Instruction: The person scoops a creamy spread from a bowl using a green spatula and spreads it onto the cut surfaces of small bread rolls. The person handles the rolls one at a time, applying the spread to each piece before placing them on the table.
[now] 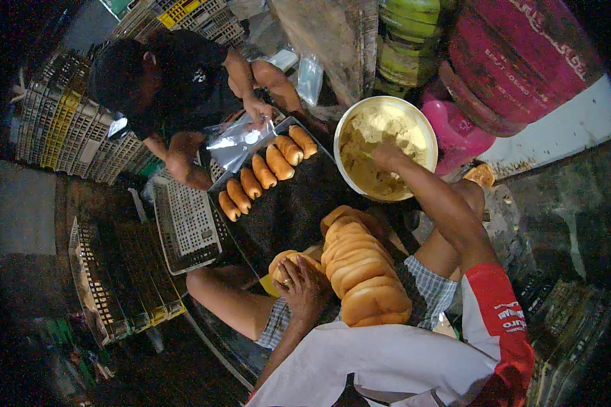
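My left hand (300, 283) is closed around a round golden bun (286, 260) near my lap, with its fingers over the top. Inside a large pot (341, 165) of pale yellow creamy filling (404, 129) is my right hand (387, 157). Its fingers are curled, and a small greenish tip shows beside them; the rest of what it grips is hidden. Between my arms a long row of round buns (363, 268) lies pressed together, running from my lap toward the pot.
Across a dark tray (271, 220), a co-worker's hands (258, 112) handle a clear plastic bag (241, 146) beside several long brown rolls (265, 171). Plastic crates (187, 220) stand at left. Gas cylinders (516, 61) and a pink container (455, 129) are at back right.
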`<state>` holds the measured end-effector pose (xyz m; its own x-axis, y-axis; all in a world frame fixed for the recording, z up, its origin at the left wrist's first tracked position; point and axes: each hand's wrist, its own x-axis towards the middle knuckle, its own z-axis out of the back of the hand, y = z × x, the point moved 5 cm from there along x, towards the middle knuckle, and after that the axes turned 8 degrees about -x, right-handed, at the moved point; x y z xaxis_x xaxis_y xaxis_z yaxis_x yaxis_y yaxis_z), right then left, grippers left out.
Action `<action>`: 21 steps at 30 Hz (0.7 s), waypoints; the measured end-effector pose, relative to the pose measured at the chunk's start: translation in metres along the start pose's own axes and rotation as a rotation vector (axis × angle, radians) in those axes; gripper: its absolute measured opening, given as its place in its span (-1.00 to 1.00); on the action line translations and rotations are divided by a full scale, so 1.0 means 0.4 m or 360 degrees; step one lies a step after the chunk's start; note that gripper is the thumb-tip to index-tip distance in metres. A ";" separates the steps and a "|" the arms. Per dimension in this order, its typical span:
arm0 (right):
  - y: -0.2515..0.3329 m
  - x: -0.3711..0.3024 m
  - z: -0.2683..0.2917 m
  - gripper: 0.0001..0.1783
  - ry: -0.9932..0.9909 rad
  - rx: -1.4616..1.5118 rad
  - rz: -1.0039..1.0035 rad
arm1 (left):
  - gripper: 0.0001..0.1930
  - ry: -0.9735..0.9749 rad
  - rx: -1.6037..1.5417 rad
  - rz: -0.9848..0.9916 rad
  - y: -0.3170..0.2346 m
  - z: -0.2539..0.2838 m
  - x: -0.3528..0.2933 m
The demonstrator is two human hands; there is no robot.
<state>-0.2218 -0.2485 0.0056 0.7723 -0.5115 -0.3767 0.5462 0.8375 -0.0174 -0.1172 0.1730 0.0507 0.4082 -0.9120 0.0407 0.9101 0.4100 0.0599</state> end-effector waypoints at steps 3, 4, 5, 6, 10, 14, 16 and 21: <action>0.005 0.061 -0.181 -0.77 0.0059 0.0066 -0.0060 | -0.27 -0.0067 0.0062 -0.0021 -0.014 0.010 0.014; -0.018 0.060 -0.220 -0.78 0.0093 0.0093 -0.0069 | -0.30 -0.0010 0.0059 -0.0041 -0.025 0.016 0.023; -0.029 0.063 -0.222 -0.79 0.0158 0.0137 -0.0042 | -0.32 0.0052 0.0074 -0.0050 -0.024 0.020 0.032; -0.049 0.064 -0.207 -0.80 0.0230 0.0182 -0.0020 | -0.33 0.0069 -0.0035 -0.0047 -0.020 0.029 0.044; -0.073 0.024 -0.069 -0.82 0.0566 0.0511 -0.0044 | -0.27 0.0447 -0.0590 0.0131 0.065 0.082 0.105; -0.047 -0.121 0.147 -0.81 0.0647 0.0825 -0.0153 | -0.38 0.0259 -0.1969 0.0343 0.159 0.105 0.187; -0.029 -0.159 0.203 -0.82 0.0404 0.0548 0.0176 | -0.52 0.0300 -0.2548 0.0681 0.181 0.106 0.248; 0.101 -0.231 0.339 -0.69 -0.0134 0.0934 0.0588 | -0.24 0.0463 -0.3695 0.1065 0.056 0.120 0.357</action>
<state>-0.2271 -0.1933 0.1653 0.9508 -0.2460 -0.1884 0.3096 0.7294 0.6101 -0.0419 0.0528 0.1058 0.3620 -0.7835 -0.5050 -0.7834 0.0380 -0.6204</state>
